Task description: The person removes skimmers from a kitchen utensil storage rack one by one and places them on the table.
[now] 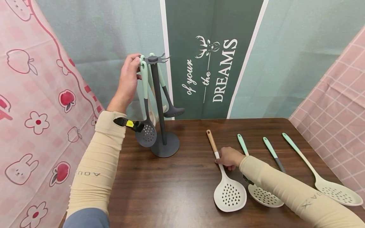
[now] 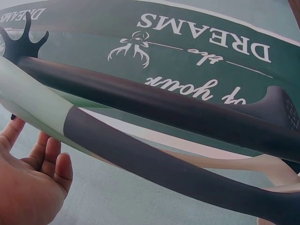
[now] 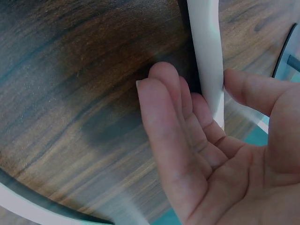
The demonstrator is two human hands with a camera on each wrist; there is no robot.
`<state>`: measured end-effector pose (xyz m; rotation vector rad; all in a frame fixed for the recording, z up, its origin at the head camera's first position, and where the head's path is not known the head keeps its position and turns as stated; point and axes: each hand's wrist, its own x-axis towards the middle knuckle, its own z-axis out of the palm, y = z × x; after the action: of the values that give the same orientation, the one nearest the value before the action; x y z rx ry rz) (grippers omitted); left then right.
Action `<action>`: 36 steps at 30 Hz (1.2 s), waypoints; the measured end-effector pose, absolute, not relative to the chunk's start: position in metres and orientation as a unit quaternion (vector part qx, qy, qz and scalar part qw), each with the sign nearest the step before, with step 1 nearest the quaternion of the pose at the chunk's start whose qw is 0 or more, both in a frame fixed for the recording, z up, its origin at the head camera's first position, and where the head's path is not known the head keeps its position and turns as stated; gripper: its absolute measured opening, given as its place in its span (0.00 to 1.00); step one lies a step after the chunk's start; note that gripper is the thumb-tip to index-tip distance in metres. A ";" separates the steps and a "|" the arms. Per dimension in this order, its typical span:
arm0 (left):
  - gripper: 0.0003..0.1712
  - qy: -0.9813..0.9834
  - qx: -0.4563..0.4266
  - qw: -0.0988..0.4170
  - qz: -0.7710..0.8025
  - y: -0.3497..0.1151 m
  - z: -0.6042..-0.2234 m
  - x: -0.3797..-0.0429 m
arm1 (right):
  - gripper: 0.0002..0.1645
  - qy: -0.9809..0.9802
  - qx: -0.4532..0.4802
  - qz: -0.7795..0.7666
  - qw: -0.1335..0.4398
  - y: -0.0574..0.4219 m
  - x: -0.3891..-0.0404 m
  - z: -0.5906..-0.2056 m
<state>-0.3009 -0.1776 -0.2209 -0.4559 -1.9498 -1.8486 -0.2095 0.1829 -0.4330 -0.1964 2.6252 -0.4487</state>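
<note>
At the top of the dark utensil stand, my left hand has its thumb and forefinger at the hole end of a mint-green utensil handle; its other fingers are loosely curled. Right beside it hangs a grey skimmer with a mint handle. A grey-headed utensil and a cream one hang behind, partly hidden. Over the table, my right hand pinches the white neck of a wooden-handled skimmer between thumb and fingers. The skimmer's head lies low at the table.
To the right on the brown table lie a cream slotted utensil, a mint-and-grey handle whose head is behind my forearm, and a long cream skimmer. A printed curtain hangs behind, with pink cloth at the left.
</note>
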 end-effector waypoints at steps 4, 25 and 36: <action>0.15 -0.700 -0.165 0.206 -0.663 -0.177 -0.221 -0.301 | 0.20 0.961 -0.072 -0.147 0.222 0.184 -0.212 -0.429; 0.20 -0.702 -0.163 0.196 -0.665 -0.179 -0.220 -0.301 | 0.17 0.970 -0.151 -0.169 0.090 0.150 -0.243 -0.364; 0.24 -0.710 -0.157 0.185 -0.661 -0.179 -0.219 -0.302 | 0.10 0.955 -0.162 -0.247 0.021 0.130 -0.254 -0.335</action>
<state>-0.3019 -0.1788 -0.2185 -0.4413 -2.0020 -1.8631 -0.2539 0.1302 -0.3350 -0.5029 2.9612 -0.7651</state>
